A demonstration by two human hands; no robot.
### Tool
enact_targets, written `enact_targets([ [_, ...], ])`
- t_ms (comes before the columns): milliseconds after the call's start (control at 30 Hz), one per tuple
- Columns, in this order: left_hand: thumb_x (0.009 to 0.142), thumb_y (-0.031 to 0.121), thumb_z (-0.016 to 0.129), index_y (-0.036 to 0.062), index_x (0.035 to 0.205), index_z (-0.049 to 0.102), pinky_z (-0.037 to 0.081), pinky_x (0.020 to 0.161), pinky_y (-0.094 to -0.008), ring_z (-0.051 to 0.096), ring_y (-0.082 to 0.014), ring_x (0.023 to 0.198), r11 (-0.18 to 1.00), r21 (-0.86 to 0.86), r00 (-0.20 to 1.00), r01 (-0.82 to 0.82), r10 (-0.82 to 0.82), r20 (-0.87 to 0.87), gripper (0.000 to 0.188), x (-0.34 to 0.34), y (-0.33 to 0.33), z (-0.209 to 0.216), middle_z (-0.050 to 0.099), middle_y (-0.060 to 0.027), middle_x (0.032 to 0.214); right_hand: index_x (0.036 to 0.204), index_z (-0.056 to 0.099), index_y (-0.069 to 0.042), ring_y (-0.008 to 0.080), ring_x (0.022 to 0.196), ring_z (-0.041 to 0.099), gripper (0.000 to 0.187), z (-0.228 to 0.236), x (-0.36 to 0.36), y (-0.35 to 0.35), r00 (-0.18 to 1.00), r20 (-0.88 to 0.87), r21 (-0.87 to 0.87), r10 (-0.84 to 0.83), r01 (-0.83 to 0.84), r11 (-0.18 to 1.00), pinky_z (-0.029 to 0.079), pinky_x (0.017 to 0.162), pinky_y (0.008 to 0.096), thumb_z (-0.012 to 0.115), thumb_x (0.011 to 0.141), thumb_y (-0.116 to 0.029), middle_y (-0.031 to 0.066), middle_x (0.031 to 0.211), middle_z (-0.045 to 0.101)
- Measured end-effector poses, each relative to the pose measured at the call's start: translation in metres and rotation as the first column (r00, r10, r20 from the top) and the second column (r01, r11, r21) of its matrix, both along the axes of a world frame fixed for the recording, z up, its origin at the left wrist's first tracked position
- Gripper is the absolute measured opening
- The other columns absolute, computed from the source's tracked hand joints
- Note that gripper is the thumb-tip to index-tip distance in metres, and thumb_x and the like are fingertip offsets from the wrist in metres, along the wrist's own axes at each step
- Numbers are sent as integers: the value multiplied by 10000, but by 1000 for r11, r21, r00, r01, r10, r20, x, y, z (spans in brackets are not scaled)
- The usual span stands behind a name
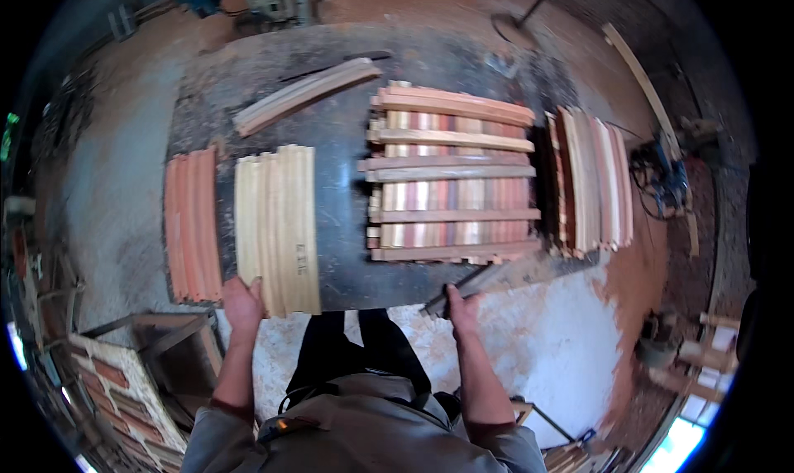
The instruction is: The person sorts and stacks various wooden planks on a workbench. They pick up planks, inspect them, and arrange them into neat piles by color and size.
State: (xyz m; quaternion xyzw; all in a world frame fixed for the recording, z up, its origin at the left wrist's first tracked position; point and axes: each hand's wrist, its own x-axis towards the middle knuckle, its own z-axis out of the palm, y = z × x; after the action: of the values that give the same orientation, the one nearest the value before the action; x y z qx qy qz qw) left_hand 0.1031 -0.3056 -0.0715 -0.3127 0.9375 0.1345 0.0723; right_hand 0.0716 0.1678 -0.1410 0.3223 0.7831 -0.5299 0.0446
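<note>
My left hand (241, 303) is at the near end of the table, between a row of reddish wood strips (193, 225) and a row of pale wood strips (277, 217). Its fingers are curled by the pale row's near left corner; whatever they hold is hidden. My right hand (463, 309) is closed around a dark wood strip (473, 283), which slants along the table's near edge. Just beyond it lies a broad layer of multicoloured strips (422, 196), with several wood strips (451, 174) laid crosswise on top.
The dark table (343, 262) also bears a slanted bundle of strips (306, 93) at the far left and a stack of mixed strips (591, 179) at the right. A wooden frame (169, 341) stands near left. A machine (269, 2) and a blue tool (666, 175) lie beyond.
</note>
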Motion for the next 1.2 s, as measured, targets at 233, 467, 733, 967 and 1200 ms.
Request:
enact_targets([
  [233, 858, 312, 705, -88, 1386, 386, 360, 1085, -470, 444, -432, 1278, 967, -161, 946, 196, -230, -229, 735, -57, 26, 24, 459, -321, 1348, 1284, 322, 38, 280, 1083, 583, 694, 35, -11, -15, 998, 34, -50, -53, 55, 997, 481, 941, 389, 769, 826, -229, 241, 1199, 559],
  [467, 862, 144, 666, -27, 1279, 542, 401, 1063, -467, 495, -413, 1247, 734, 231, 737, 639, -498, -457, 467, -142, 113, 90, 538, -240, 1322, 1305, 295, 79, 384, 1110, 621, 777, 49, -11, -20, 997, 42, -17, -66, 67, 998, 468, 973, 423, 764, 816, -302, 305, 1166, 618],
  [733, 680, 281, 839, -49, 1320, 475, 357, 1085, -500, 445, -426, 1284, 405, -58, 364, 913, -869, -336, 807, -166, 219, 128, 472, -258, 1368, 1327, 306, 74, 349, 1089, 635, 755, 56, -5, -14, 990, 128, -177, -68, 90, 980, 487, 947, 415, 753, 827, -271, 278, 1152, 630],
  [967, 723, 212, 783, -36, 1216, 560, 453, 898, -446, 553, -341, 1028, 418, -25, 385, 908, -856, -346, 595, -186, 238, 84, 577, -187, 1117, 1298, 343, 72, 326, 1067, 642, 691, 52, 0, -10, 993, 92, -176, -76, 91, 980, 493, 935, 404, 754, 835, -235, 257, 1128, 640],
  [1200, 745, 190, 760, -23, 1157, 602, 462, 893, -444, 557, -339, 1002, 486, -96, 416, 869, -821, -390, 489, -210, 259, 84, 580, -165, 1041, 1252, 368, 54, 362, 1073, 642, 657, 59, -5, -9, 986, 159, -131, -53, 75, 989, 489, 939, 416, 760, 826, -257, 273, 1124, 642],
])
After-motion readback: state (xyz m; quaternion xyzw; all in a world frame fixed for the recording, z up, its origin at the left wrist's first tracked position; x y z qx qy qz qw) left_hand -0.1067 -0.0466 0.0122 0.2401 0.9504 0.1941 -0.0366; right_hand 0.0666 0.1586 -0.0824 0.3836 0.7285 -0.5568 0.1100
